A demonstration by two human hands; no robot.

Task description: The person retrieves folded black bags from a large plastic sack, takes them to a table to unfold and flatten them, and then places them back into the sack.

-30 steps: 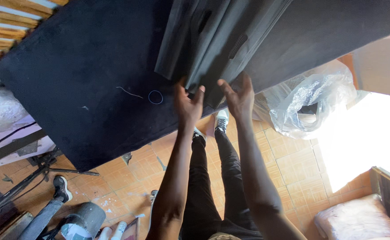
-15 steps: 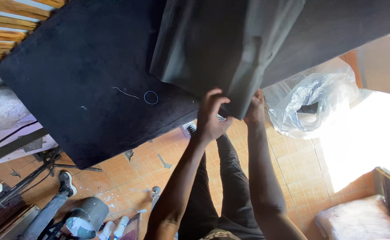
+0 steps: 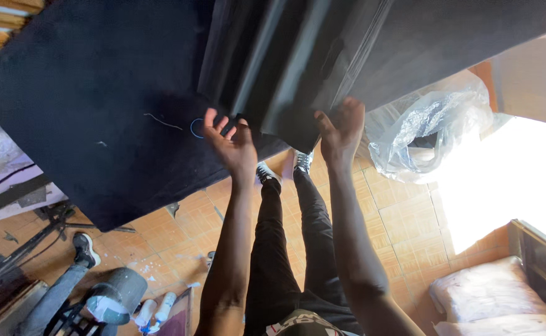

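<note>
Overhead, both palms are open with fingers spread: the left hand touches the lower edge of the folded dark fabric, the right hand just beside it. That fabric lies on a broad black-covered table. Below are terracotta floor tiles, a crumpled clear plastic bag and a sunlit patch.

floor: orange tiles | light: bright sun patch at right | furniture: cushioned wooden seat
</note>
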